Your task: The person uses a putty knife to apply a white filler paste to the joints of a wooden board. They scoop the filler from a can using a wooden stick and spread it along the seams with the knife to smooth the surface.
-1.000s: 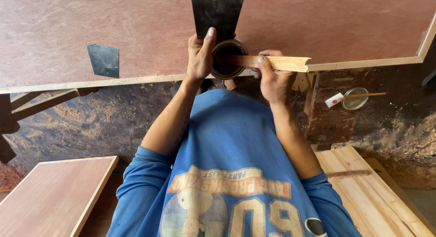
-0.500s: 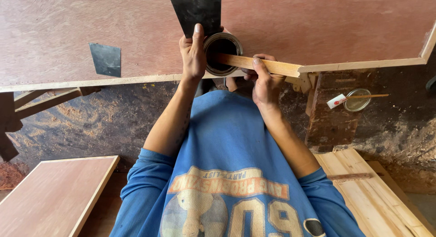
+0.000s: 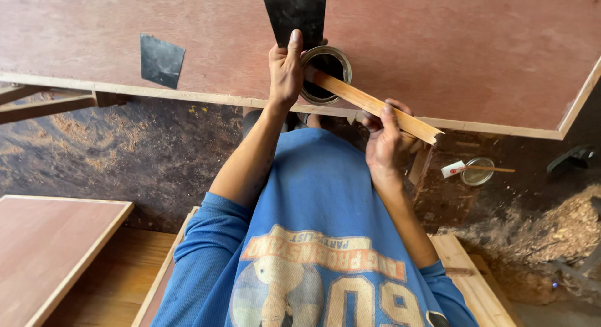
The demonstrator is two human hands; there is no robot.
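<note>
The left hand [image 3: 286, 70] clasps the open metal tin [image 3: 325, 73] at the desk [image 3: 476, 57] edge while the right hand [image 3: 383, 139] clamps a wooden stick [image 3: 375, 106] dipped into it.

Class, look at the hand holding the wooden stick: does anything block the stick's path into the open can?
Nothing visible does. The right hand holds the wooden stick, whose far end already sits inside the open can, steadied by the left hand.

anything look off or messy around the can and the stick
Sawdust heaps litter the dark floor. Otherwise the left hand steadies an upright round metal can on the reddish plywood board while the right hand angles a flat wooden stick into it; no spill visible.
</note>
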